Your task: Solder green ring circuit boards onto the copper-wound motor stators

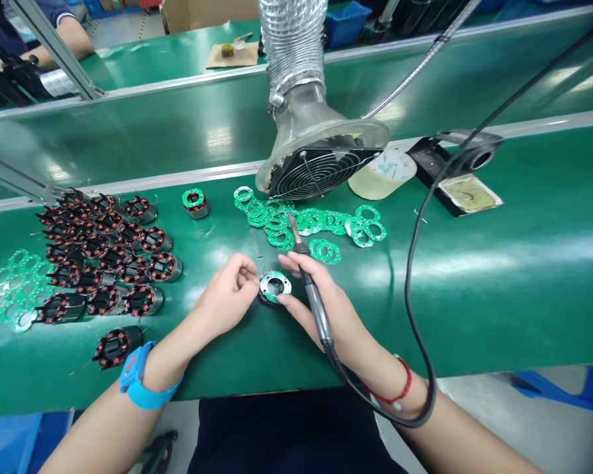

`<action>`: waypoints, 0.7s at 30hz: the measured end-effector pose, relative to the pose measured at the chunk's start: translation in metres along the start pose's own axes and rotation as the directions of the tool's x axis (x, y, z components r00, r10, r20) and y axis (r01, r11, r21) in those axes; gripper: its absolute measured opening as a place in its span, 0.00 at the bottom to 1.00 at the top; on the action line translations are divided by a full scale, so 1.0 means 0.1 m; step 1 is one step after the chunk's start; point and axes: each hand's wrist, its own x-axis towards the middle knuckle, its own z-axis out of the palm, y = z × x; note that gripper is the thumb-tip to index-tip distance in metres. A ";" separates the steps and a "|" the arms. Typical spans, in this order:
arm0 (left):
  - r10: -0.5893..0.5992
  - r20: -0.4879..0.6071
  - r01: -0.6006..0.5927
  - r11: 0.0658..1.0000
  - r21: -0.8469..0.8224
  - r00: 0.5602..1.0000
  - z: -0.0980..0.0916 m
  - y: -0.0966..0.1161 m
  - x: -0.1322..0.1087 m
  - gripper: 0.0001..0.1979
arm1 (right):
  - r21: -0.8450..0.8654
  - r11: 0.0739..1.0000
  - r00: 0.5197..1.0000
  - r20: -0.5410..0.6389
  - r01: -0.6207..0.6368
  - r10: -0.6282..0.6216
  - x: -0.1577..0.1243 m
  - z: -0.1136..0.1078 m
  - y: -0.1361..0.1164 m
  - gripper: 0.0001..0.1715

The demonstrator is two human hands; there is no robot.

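A motor stator with a ring-shaped circuit board (268, 296) on top sits on the green bench between my hands. My left hand (230, 293) is at its left side, fingers curled and pinched together; whatever is in them is too small to make out. In my right hand (333, 299) lies a soldering iron (317, 309), its tip pointing up and away over the loose boards. The thumb of that hand touches the ring board's right edge. Another stator with a green board (196, 204) stands farther back on the left.
Wire-wound stators (111, 263) stand in rows at left, beside green ring boards (17, 289). More ring boards (321, 220) lie beneath a fume extractor hood (321, 141). An iron stand (454, 168) and tape roll (383, 174) are at right. The iron's cable (412, 296) loops over my right forearm.
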 end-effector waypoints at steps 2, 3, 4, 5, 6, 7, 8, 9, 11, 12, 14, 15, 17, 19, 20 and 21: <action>0.100 0.035 -0.103 0.990 0.099 0.994 0.02 0.01 -0.05 0.15 | 0.024 0.999 0.999 -0.021 -0.023 0.023 -0.01 0.02 0.00 0.30; 0.151 0.059 -0.159 0.973 0.169 0.987 0.04 0.01 -0.08 0.20 | 0.037 0.999 0.999 -0.026 -0.032 0.033 -0.01 0.03 -0.01 0.30; 0.195 0.076 -0.208 0.948 0.242 0.978 0.08 0.01 -0.10 0.23 | 0.049 0.998 0.999 -0.032 -0.040 0.042 -0.02 0.03 -0.01 0.29; 0.229 0.077 -0.242 0.921 0.305 0.970 0.12 0.00 -0.11 0.25 | 0.055 0.997 0.998 -0.047 -0.049 0.051 -0.02 0.04 -0.02 0.28; 0.252 0.059 -0.256 0.899 0.355 0.966 0.16 0.00 -0.12 0.25 | 0.052 0.997 0.996 -0.066 -0.058 0.061 -0.02 0.04 -0.03 0.28; 0.266 0.035 -0.258 0.882 0.393 0.963 0.20 -0.01 -0.12 0.24 | 0.037 0.997 0.994 -0.088 -0.067 0.070 -0.03 0.04 -0.04 0.27; 0.273 0.022 -0.257 0.870 0.422 0.962 0.24 -0.01 -0.12 0.23 | 0.011 0.997 0.991 -0.112 -0.070 0.071 -0.03 0.04 -0.05 0.26; 0.273 0.018 -0.253 0.860 0.443 0.962 0.27 -0.02 -0.12 0.22 | -0.024 0.997 0.990 -0.130 -0.067 0.063 -0.04 0.04 -0.06 0.25; 0.268 0.014 -0.242 0.843 0.480 0.963 0.30 -0.02 -0.11 0.23 | -0.111 0.993 0.989 -0.147 -0.027 0.010 -0.06 0.03 -0.07 0.23; 0.265 0.010 -0.235 0.836 0.496 0.964 0.31 -0.01 -0.11 0.23 | -0.149 0.989 0.988 -0.150 0.002 -0.024 -0.08 0.03 -0.08 0.22; 0.267 0.010 -0.233 0.824 0.516 0.964 0.30 0.00 -0.10 0.22 | -0.198 0.979 0.986 -0.144 0.051 -0.081 -0.10 0.03 -0.09 0.22; 0.272 0.011 -0.238 0.821 0.519 0.962 0.29 0.00 -0.09 0.21 | -0.212 0.975 0.986 -0.137 0.065 -0.096 -0.12 0.04 -0.09 0.22; 0.283 0.011 -0.248 0.819 0.517 0.959 0.27 0.01 -0.07 0.20 | -0.228 0.970 0.989 -0.103 0.083 -0.109 -0.13 0.05 -0.07 0.25; 0.305 0.026 -0.275 0.815 0.509 0.952 0.26 0.01 -0.04 0.19 | -0.234 0.968 0.991 -0.077 0.089 -0.109 -0.13 0.07 -0.03 0.28; 0.325 0.048 -0.304 0.809 0.503 0.945 0.25 0.00 -0.02 0.20 | -0.230 0.970 0.992 -0.076 0.085 -0.105 -0.12 0.08 0.00 0.30; 0.349 0.077 -0.340 0.802 0.492 0.934 0.25 0.00 0.00 0.21 | -0.223 0.972 0.992 -0.082 0.077 -0.097 -0.10 0.08 0.03 0.30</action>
